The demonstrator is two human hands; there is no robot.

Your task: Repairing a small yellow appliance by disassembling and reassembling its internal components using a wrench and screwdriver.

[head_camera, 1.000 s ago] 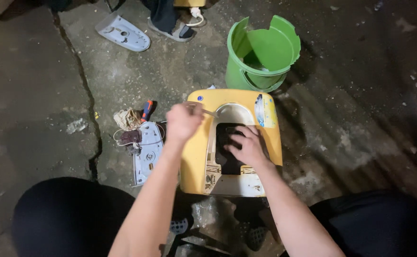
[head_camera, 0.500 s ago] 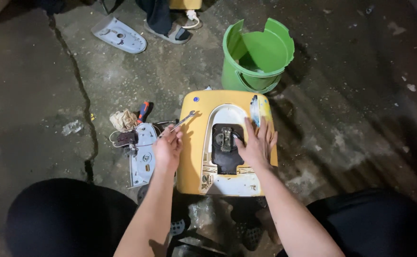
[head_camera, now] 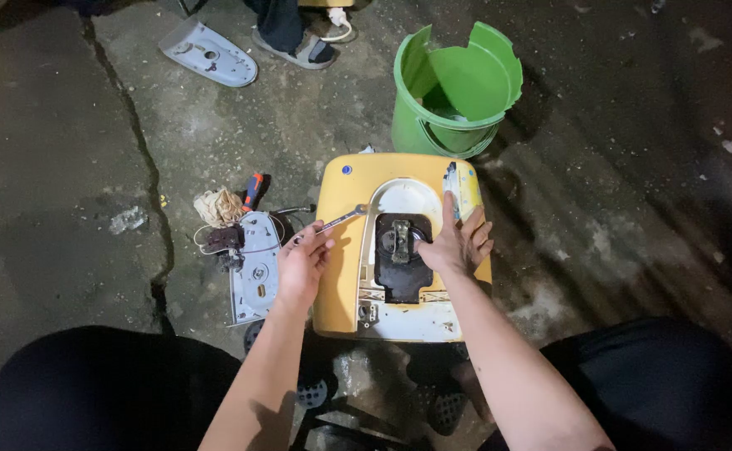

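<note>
A yellow appliance housing (head_camera: 345,284) lies flat on the concrete floor in front of me, with a white inner panel (head_camera: 403,196) and a dark metal mechanism (head_camera: 399,250) in its middle. My left hand (head_camera: 303,267) is at the housing's left edge, closed on a thin metal wrench (head_camera: 341,220) that points up and right over the yellow casing. My right hand (head_camera: 458,242) rests flat on the right side of the housing, fingers spread, next to the dark mechanism.
A broken green bucket (head_camera: 458,88) stands just beyond the housing. Left of it lie a grey plastic cover (head_camera: 255,267), a red-handled tool (head_camera: 251,190), a rag (head_camera: 220,207) and loose wire. Another grey cover (head_camera: 207,52) and someone's sandalled foot (head_camera: 295,46) are farther off.
My left hand came down from above the housing's top to its left edge with the wrench. My right hand slid off the dark mechanism to the right, uncovering it.
</note>
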